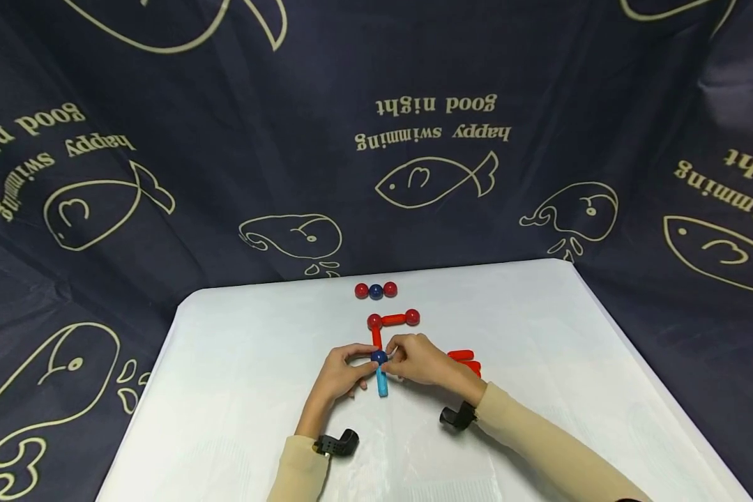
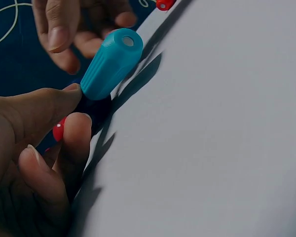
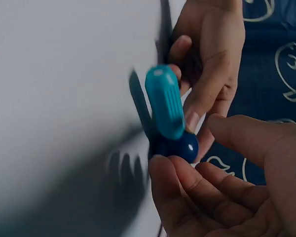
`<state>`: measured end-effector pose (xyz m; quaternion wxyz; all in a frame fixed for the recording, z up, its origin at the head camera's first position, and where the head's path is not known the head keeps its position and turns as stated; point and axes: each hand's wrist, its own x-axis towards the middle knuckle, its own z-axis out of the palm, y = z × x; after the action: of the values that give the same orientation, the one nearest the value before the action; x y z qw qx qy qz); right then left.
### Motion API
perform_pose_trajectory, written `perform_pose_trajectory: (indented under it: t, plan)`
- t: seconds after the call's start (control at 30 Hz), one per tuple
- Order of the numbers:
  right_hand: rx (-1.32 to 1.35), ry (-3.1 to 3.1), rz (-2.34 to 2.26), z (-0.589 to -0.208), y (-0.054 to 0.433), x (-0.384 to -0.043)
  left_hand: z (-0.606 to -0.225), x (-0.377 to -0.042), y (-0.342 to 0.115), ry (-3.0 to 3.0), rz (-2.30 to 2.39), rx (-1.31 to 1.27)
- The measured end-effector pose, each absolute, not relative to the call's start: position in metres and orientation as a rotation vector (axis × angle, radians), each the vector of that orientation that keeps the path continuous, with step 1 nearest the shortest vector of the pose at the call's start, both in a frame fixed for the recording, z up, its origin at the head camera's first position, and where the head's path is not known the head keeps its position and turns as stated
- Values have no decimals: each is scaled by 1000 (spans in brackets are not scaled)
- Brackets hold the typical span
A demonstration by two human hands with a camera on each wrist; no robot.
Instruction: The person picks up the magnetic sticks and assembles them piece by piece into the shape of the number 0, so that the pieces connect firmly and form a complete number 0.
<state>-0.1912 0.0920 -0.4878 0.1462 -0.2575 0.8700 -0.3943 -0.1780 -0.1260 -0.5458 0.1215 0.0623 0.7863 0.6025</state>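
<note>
My left hand (image 1: 341, 371) pinches a dark blue ball (image 1: 379, 356) between thumb and fingers. From this ball a light blue rod (image 1: 382, 385) sticks out toward me; its ribbed side shows in the right wrist view, where the rod (image 3: 165, 101) stands off the ball (image 3: 180, 147). On the far side, a red rod (image 1: 376, 338) joins the blue ball to a red ball (image 1: 374, 321). My right hand (image 1: 419, 359) is at the ball's right side, thumb and fingers apart, fingertips (image 3: 163, 165) right at the ball's edge.
A second red rod (image 1: 393, 320) runs right from the red corner ball to another red ball (image 1: 412, 317). Farther back, a loose dark blue ball (image 1: 376, 291) sits between two red balls. Loose red rods (image 1: 461, 355) lie beyond my right forearm on the white table (image 1: 238, 362).
</note>
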Motion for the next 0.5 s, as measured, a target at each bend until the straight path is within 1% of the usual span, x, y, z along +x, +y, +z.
perform_pose_trajectory:
  t: [0.2, 0.5]
  plan:
    - [-897, 2567, -1014, -471, 89, -208, -546, -179, -126, 2283, 1761, 184]
    - [-974, 2618, -848, -445, 79, -228, -547, -179, -127, 2285, 1766, 170]
